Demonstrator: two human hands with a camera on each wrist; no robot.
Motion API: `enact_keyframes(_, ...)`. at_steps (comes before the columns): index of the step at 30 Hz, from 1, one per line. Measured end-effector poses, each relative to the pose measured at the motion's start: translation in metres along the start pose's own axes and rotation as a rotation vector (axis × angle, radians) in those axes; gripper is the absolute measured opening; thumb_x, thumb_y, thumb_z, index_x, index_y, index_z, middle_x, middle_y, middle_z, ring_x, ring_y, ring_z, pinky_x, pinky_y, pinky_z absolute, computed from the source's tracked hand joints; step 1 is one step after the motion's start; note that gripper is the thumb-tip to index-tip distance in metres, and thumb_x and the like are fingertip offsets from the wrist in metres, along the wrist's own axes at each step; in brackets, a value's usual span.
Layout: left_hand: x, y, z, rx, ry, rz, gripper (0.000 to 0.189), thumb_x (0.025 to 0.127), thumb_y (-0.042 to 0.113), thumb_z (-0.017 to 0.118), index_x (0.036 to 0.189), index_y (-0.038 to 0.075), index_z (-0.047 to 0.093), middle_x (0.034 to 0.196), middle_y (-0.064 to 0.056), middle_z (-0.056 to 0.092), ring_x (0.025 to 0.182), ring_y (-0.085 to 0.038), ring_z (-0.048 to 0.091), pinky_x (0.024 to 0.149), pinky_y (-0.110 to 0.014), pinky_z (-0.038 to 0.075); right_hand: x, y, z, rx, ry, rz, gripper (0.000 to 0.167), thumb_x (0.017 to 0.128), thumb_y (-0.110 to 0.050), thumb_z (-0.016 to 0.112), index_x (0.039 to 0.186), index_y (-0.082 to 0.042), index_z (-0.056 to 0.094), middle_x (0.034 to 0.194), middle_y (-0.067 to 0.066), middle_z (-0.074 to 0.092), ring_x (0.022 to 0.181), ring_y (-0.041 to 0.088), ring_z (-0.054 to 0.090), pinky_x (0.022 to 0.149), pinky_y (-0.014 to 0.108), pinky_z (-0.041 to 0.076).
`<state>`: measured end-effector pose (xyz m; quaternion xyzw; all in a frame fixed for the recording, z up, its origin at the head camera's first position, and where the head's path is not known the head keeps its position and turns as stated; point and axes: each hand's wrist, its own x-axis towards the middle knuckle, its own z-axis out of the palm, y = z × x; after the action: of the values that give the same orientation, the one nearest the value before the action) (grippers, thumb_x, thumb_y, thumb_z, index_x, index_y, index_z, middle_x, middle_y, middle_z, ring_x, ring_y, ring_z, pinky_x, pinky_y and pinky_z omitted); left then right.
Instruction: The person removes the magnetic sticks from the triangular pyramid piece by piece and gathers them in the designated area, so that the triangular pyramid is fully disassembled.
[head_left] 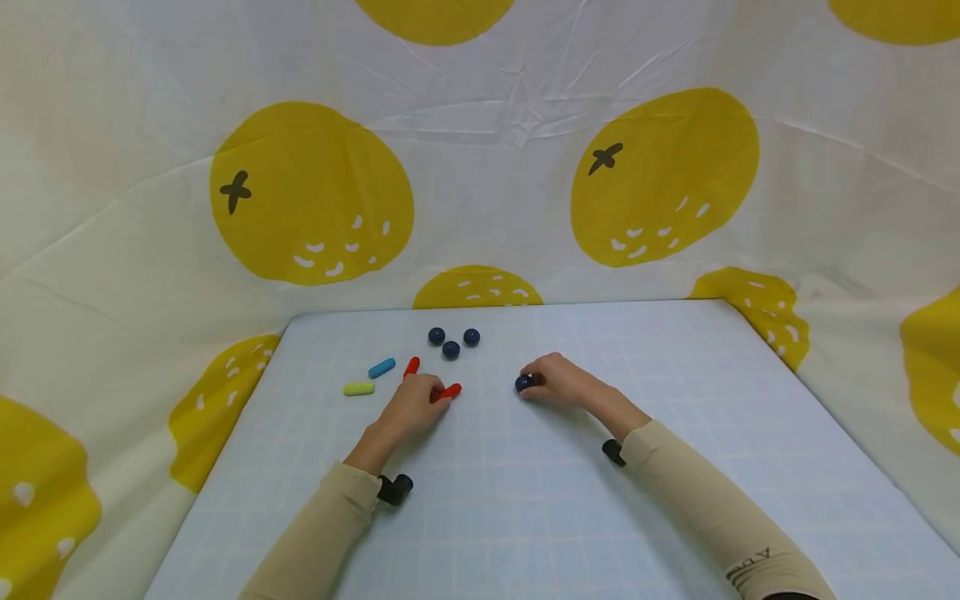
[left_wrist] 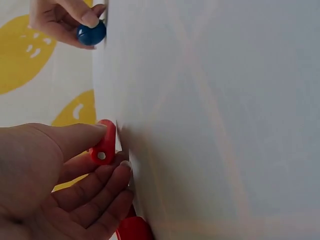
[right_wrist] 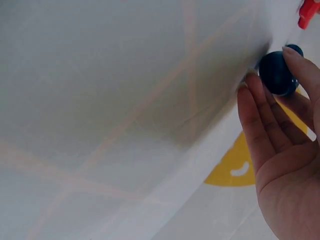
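Observation:
My left hand (head_left: 412, 407) pinches a short red rod (head_left: 450, 391) low over the table between thumb and fingers. The left wrist view shows a pale round spot on the end of that red rod (left_wrist: 103, 145). Further right, my right hand (head_left: 561, 381) holds a dark blue ball (head_left: 524, 382) by thumb and fingertips at the tabletop; it looks glossy in the right wrist view, where the ball (right_wrist: 276, 74) hides part of the fingers. The two held pieces are apart. A second red rod (head_left: 412, 367) lies just behind my left hand, partly covered by it.
Three more dark blue balls (head_left: 451, 350) sit together toward the table's back edge. To the left lie a blue rod (head_left: 382, 367) and a yellow-green rod (head_left: 358, 389). Behind the white table (head_left: 495, 508) hangs a cloth (head_left: 487, 192) with yellow fruit shapes.

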<state>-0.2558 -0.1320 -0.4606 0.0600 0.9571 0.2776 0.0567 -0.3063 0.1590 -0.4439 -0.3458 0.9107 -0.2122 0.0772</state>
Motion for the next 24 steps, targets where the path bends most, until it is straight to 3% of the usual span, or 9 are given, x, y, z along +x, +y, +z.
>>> enact_keyframes(7, 0.001, -0.002, -0.001, 0.022, 0.000, 0.000, 0.016, 0.093, 0.017, 0.077, 0.103, 0.007, 0.070, 0.084, -0.004, 0.061, 0.082, -0.021, 0.056, 0.077, -0.034, 0.052, 0.010, -0.003, -0.005, 0.021, -0.010, 0.046, 0.031, 0.094, -0.019, 0.077, 0.119, -0.001, 0.071, 0.092, 0.002, 0.069, 0.079, 0.013, 0.056, 0.074, 0.031, 0.050)
enact_keyframes(13, 0.001, -0.002, -0.001, 0.033, -0.018, -0.013, 0.014, 0.092, 0.017, 0.077, 0.098, 0.008, 0.068, 0.083, -0.003, 0.061, 0.080, -0.021, 0.056, 0.076, -0.033, 0.051, 0.037, 0.003, -0.005, 0.102, 0.075, 0.177, 0.032, 0.094, -0.020, 0.076, 0.118, 0.000, 0.068, 0.091, 0.007, 0.069, 0.079, 0.018, 0.060, 0.074, 0.032, 0.051)
enact_keyframes(18, 0.001, 0.001, -0.002, 0.032, -0.041, -0.024, 0.015, 0.092, 0.017, 0.077, 0.101, 0.008, 0.068, 0.085, -0.004, 0.062, 0.082, -0.021, 0.057, 0.078, -0.034, 0.052, 0.063, 0.009, -0.002, 0.131, 0.136, 0.279, 0.033, 0.096, -0.025, 0.073, 0.117, -0.002, 0.065, 0.096, 0.010, 0.068, 0.085, 0.021, 0.061, 0.079, 0.035, 0.051)
enact_keyframes(24, 0.002, 0.003, -0.002, 0.033, -0.055, -0.038, 0.017, 0.093, 0.017, 0.077, 0.103, 0.007, 0.068, 0.086, -0.004, 0.061, 0.083, -0.021, 0.057, 0.080, -0.035, 0.053, 0.082, 0.008, 0.002, 0.111, 0.134, 0.341, 0.036, 0.097, -0.029, 0.071, 0.119, -0.002, 0.066, 0.107, 0.013, 0.069, 0.094, 0.024, 0.060, 0.087, 0.038, 0.052)
